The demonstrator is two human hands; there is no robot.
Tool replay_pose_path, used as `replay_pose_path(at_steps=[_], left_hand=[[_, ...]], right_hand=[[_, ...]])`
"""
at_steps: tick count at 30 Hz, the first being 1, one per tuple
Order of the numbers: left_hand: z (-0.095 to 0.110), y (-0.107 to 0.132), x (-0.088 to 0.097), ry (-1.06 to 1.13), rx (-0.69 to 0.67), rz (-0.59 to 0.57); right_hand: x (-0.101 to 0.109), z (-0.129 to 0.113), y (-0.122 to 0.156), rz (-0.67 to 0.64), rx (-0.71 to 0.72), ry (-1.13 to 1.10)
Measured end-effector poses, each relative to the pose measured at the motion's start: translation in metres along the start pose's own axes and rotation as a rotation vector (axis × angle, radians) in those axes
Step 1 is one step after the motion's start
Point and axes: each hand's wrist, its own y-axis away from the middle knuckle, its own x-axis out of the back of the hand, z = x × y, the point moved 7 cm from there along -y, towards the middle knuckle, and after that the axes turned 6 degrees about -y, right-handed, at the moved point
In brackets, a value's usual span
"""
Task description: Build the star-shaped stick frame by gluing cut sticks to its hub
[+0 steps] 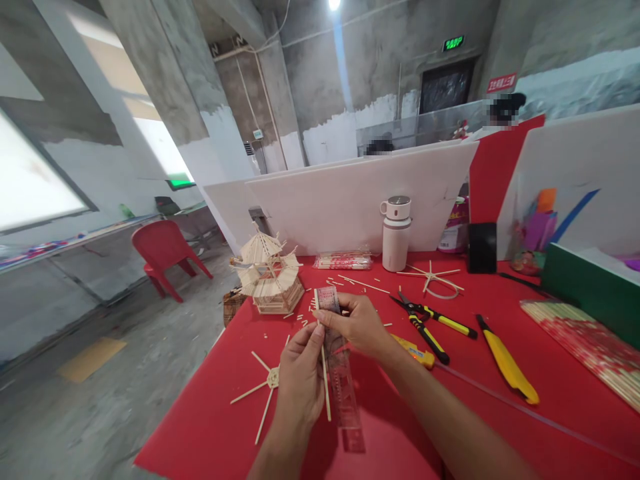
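Note:
My left hand (300,377) pinches a thin wooden stick (326,383) that runs alongside a clear plastic ruler (345,390). My right hand (357,323) grips the upper part of the ruler with closed fingers, above the red table (200,427). A star of sticks joined at a small hub (267,387) lies on the table just left of my left hand. Behind my hands stands a small pagoda model made of sticks (267,273).
Right of my hands lie yellow-handled pliers (430,323), a yellow utility knife (507,363) and a bamboo mat (590,343). A white thermos (397,233), a stick packet (343,261) and a second stick star (434,277) sit near white partitions. A red chair (163,257) stands left.

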Motion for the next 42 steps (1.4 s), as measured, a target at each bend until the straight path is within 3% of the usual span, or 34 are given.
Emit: replay_pose_path(at_steps=[18, 42], left_hand=[[0.005, 0.001, 0.001, -0.064, -0.095, -0.038], [0.005, 0.002, 0.001, -0.106, -0.165, -0.079]], right_hand=[[-0.008, 0.001, 0.006, 0.057, -0.039, -0.120], [-0.008, 0.003, 0.007, 0.036, -0.003, -0.127]])
